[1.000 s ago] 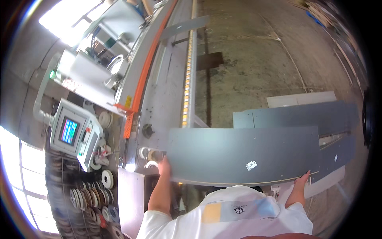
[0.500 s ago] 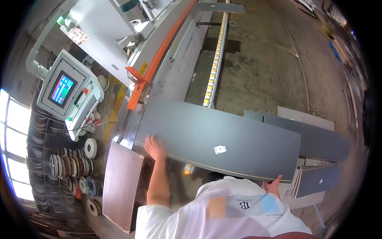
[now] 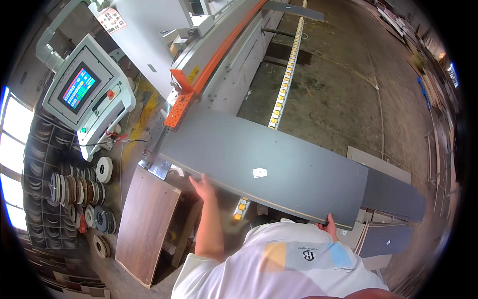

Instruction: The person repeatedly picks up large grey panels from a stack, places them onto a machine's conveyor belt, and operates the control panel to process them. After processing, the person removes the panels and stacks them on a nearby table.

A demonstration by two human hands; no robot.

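Note:
A long dark grey board (image 3: pixel 298 172) with a small white label (image 3: pixel 259 173) lies flat before me, its left end by the orange perforated guard (image 3: pixel 179 109) of a large machine (image 3: pixel 144 47). At the board's near edge, toward its left end, my left hand (image 3: pixel 203 189) touches the rim with fingers apart. My right hand (image 3: pixel 328 228) grips the near edge close to the right end, thumb on top; its other fingers are hidden beneath.
A control panel (image 3: pixel 79 82) with a lit screen stands left, above rolls of edge banding (image 3: pixel 74 189). A brown wood-grain cabinet (image 3: pixel 147 219) is beside my left arm. A roller rail (image 3: pixel 286 74) runs away ahead. More grey boards (image 3: pixel 393 192) lie at right.
The board has slid left toward the machine's guard. My left hand has come off the board's top face to its near edge. My right hand keeps its grip. The view has shifted slightly.

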